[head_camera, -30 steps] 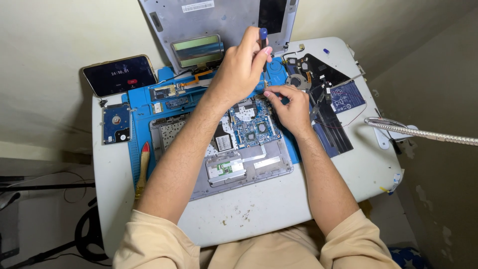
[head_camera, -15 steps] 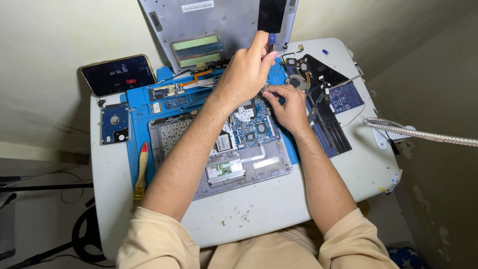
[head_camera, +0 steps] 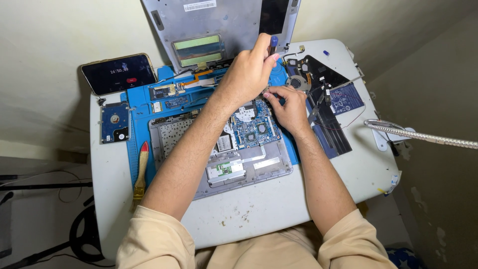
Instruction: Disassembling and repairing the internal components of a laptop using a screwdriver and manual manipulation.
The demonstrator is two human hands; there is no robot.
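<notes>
Fingers of the left hand (head_camera: 246,74) are curled tight around a blue-handled screwdriver (head_camera: 273,45), held upright with its blue cap showing above the knuckles and its tip hidden behind the hand. Just beside it, the right hand (head_camera: 289,109) rests on the upper right corner of the blue motherboard (head_camera: 254,129), fingers bent and pinched together at the board's edge; whether anything lies between the fingertips cannot be told. That board sits inside an opened grey laptop base (head_camera: 234,169), which lies on a blue work mat (head_camera: 137,149) in the middle of the white tabletop (head_camera: 259,209). Behind the hands, the laptop's grey lid (head_camera: 224,20) leans upright against the wall. Right of the hands lie a small round fan (head_camera: 298,82) and a dark panel (head_camera: 331,129). On the left are a hard drive (head_camera: 114,122), a phone with a lit screen (head_camera: 119,73) and a brush with a red tip (head_camera: 141,169). A flexible metal lamp neck (head_camera: 418,134) reaches in from the right.
</notes>
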